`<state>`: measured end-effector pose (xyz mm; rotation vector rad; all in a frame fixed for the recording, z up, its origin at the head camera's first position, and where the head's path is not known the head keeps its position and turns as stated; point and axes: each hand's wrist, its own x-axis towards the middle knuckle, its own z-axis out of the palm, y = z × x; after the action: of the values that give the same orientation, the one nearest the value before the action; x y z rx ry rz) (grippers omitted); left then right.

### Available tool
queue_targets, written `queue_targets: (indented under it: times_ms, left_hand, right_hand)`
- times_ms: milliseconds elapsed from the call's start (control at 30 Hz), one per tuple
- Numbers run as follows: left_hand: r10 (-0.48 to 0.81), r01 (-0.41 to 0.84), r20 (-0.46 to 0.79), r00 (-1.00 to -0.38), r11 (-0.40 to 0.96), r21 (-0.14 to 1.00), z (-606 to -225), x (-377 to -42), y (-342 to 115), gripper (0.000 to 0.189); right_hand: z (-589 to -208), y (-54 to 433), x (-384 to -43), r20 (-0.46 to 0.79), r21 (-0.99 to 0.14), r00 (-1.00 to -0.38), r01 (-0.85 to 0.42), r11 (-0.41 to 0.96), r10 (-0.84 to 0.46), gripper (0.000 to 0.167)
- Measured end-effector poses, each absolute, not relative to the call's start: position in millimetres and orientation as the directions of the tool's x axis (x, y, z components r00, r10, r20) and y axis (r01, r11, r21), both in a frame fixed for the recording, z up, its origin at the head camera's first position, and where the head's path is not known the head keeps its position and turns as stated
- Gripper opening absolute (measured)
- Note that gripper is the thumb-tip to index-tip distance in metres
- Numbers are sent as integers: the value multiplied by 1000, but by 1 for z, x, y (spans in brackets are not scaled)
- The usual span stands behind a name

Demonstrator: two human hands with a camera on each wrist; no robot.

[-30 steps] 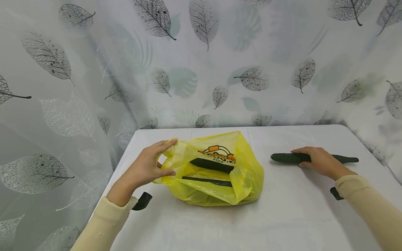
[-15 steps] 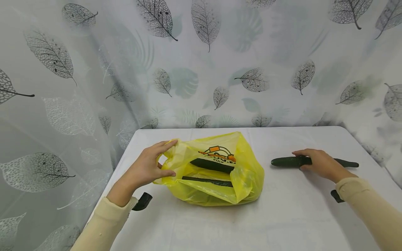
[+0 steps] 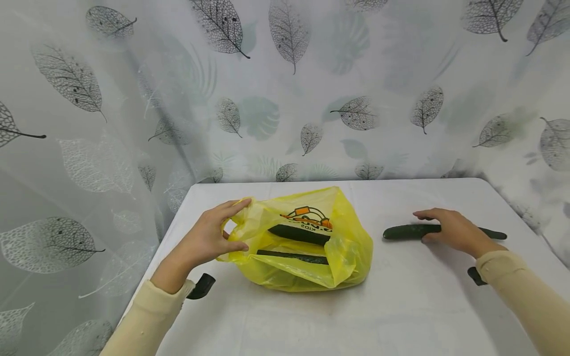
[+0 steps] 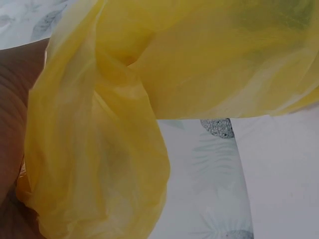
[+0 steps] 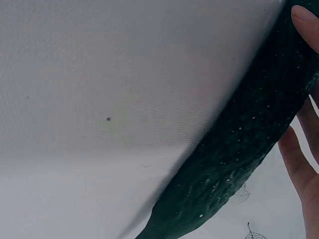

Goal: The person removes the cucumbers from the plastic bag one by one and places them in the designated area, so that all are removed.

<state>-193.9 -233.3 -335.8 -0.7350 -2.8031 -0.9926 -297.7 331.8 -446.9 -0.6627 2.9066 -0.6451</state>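
My left hand [image 3: 206, 232] holds the left rim of a yellow plastic bag [image 3: 356, 252], thumb and index finger spread along its mouth. The bag [image 4: 99, 149] covers part of that hand in the left wrist view. Inside lie two dark green cucumbers, one at the back [image 3: 299, 233], one at the front [image 3: 291, 256]. To the right, a long cucumber [image 3: 407, 232] lies on the table with my right hand [image 3: 456, 230] over its middle. In the right wrist view the thumb tip [image 5: 305, 22] overlaps this cucumber [image 5: 234, 139]; the fingers extend along its other side, apart from each other.
A white-covered table [image 3: 311, 326] carries everything. Leaf-printed curtains [image 3: 276, 89] hang behind it and at both sides. A dark piece [image 3: 202, 287] shows by the left wrist, another [image 3: 476, 276] by the right.
The right cucumber has shifted slightly nearer to me, then stayed. My right fingers have loosened and lifted from it a little. The left hand and the bag look unchanged.
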Motion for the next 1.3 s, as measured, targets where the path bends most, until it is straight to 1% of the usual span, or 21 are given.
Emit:
queue_targets:
  times_ms: [200,367,467,667,800,900,1067,1200,1300]
  left_hand:
    - [416,459,219,-882,658,597,-337,-195,-233,98]
    - [418,462,220,-881,661,592,-337,-194,-233,98]
    - [419,465,224,-880,661,589,-337,-194,-234,98]
    - [417,467,229,-880,666,582,-337,-194,-234,99]
    - [414,463,225,-882,666,585,-337,-194,-234,99]
    - [414,457,216,-884,668,587,-337,-194,-234,101]
    - [422,458,205,-883,680,572,-336,-194,-233,104]
    - [428,473,218,-877,686,553,-337,-195,-234,107]
    - [432,480,225,-873,681,553,-338,-195,-235,109]
  right_hand:
    - [-441,326,-296,-37,-469,-912,-345,813,-408,79]
    - [-434,314,-294,-8,-485,-918,-343,805,-396,90]
    - [-425,301,-292,25,-502,-921,-348,792,-389,92]
    - [-398,266,-285,138,-574,-926,-364,734,-351,90]
    - [-378,238,-278,235,-617,-903,-425,663,-360,86]
    - [-364,217,-271,280,-631,-889,-456,628,-364,82]
    - [-347,183,-258,306,-675,-882,-466,573,-357,80]
    - [-340,161,-251,311,-755,-868,-473,454,-387,74]
    - [-336,146,-247,298,-820,-858,-455,348,-418,69]
